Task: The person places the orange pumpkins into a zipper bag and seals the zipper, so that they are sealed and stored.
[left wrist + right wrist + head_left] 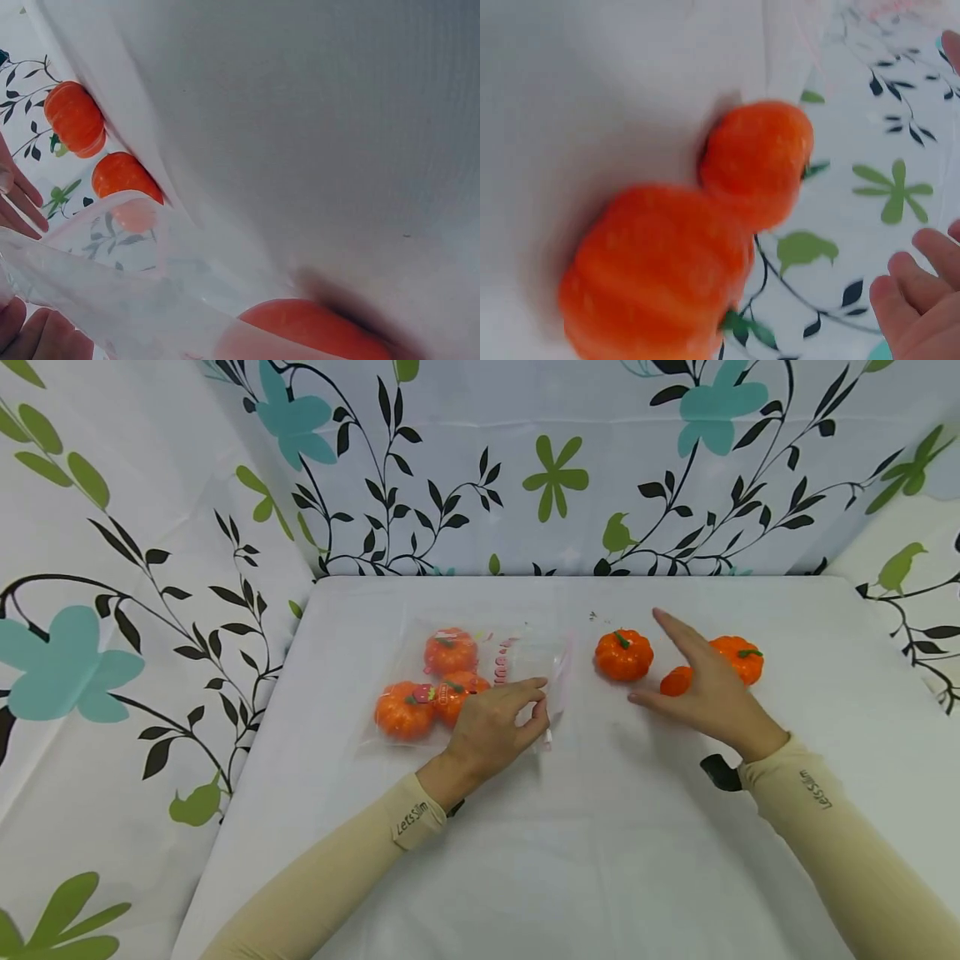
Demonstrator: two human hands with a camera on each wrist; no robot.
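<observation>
My left hand (pixel 495 727) pinches the edge of a clear plastic bag (pixel 525 652) at its open right end; in the left wrist view its curled fingers (pixel 49 337) are at the lifted film. Inside the bag lie three small orange toy pumpkins (pixel 405 710) with green stems. To the right my right hand (pixel 712 693) is held over the table, thumb and fingers spread wide with nothing between them. One pumpkin (pixel 624 655) lies left of its fingertips. Another pumpkin (pixel 738 658) is behind the hand, partly covered, and more orange (pixel 677 681) shows between thumb and fingers.
A white cloth covers the table (pixel 570 860). Behind it and at the sides hangs a white curtain (pixel 465 443) with leaves, birds and blue flowers. A dark wrist camera (pixel 722 772) sits beside the right sleeve.
</observation>
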